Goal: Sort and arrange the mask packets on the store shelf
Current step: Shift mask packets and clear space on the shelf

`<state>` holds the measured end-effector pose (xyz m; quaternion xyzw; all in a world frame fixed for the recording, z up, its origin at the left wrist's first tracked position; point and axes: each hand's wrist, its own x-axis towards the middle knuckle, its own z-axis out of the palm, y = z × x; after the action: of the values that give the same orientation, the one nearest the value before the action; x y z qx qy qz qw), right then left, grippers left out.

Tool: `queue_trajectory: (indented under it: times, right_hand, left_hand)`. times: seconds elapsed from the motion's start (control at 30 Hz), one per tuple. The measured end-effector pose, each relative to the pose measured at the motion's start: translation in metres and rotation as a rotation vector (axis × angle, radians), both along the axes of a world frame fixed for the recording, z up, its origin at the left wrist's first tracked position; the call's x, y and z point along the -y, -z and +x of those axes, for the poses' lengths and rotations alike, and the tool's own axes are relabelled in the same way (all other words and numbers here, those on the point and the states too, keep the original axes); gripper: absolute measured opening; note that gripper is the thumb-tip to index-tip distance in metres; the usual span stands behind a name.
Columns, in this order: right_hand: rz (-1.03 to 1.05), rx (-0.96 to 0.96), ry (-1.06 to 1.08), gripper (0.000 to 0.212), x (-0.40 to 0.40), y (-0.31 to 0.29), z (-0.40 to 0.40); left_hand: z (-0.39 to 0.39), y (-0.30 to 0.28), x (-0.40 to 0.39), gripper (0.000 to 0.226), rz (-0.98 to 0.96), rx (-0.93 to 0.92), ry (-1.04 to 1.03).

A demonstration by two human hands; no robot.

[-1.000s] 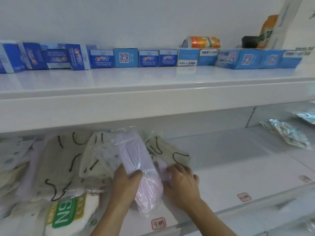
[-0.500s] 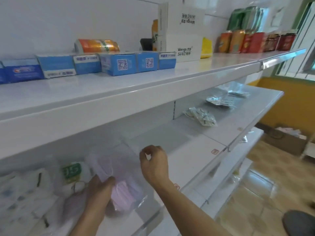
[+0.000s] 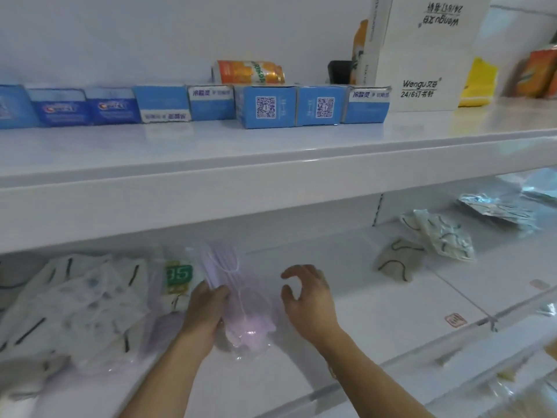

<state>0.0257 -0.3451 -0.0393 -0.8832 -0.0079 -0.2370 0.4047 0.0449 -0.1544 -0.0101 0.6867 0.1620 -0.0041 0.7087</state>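
The left hand (image 3: 208, 306) gripped the pink packet (image 3: 238, 297); the right hand (image 3: 307, 297) hovered open beside it. It looked light, floppy, slippery; best held by its edges.

- Boxes (image 3: 265, 107) line the back of the upper shelf (image 3: 271, 152), a can (image 3: 250, 72) lying behind them.
- Carton (image 3: 422, 52) stands right of the boxes.
- Lower shelf (image 3: 391, 312): packet pile (image 3: 75, 297) at the left end, one packet (image 3: 241, 297) just right of it near the front edge.
- Loose packets (image 3: 440, 233) lie well right, toward the back.
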Motion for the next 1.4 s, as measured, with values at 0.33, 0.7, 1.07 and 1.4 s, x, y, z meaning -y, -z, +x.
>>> queue_trajectory:
  times: [0.33,0.7,1.07,1.4]
  right_hand:
    - [-0.377,-0.650,0.362,0.043,0.147,0.011,0.076]
    - [-0.256,-0.078,-0.439,0.036,-0.022,0.009,0.018]
    - [-0.149,-0.164,-0.369,0.021,-0.133,0.004,0.011]
    - [0.118,-0.597,-0.262,0.039,-0.221,-0.024,0.004]
  left_hand:
    - [-0.021,0.014,-0.006,0.021,-0.050,-0.018,-0.053]
    - [-0.052,0.010,-0.028,0.014,-0.058,0.046,-0.305]
    - [-0.092,0.009,-0.157,0.054,0.019,0.006,-0.379]
    - [-0.082,-0.001,-0.205,0.034,0.050,0.137,-0.349]
